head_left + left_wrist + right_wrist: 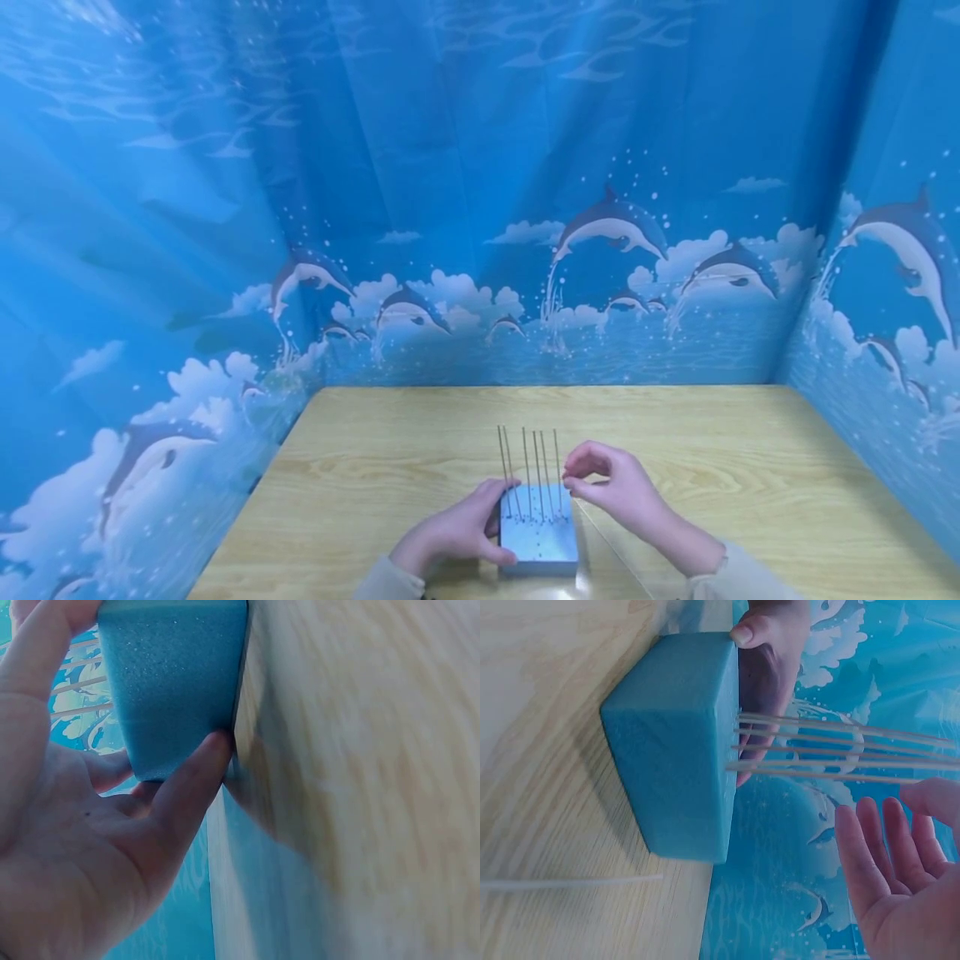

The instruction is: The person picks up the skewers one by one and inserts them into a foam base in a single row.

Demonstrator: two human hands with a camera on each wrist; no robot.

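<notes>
A blue foam block, its top dotted with small holes, sits on the wooden table. Several thin sticks stand upright in it, some leaning slightly. My left hand grips the block from the left, thumb at the near side and fingers at the far side; the left wrist view shows the thumb against the block's face. Just right of the sticks is my right hand, fingers loosely bent, nothing visible between them. In the right wrist view its thumb is close to the nearest stick; contact is unclear.
One loose thin stick lies on the table to the right of the block, running toward the near edge. Blue curtains printed with dolphins and clouds hang behind the table and on both sides.
</notes>
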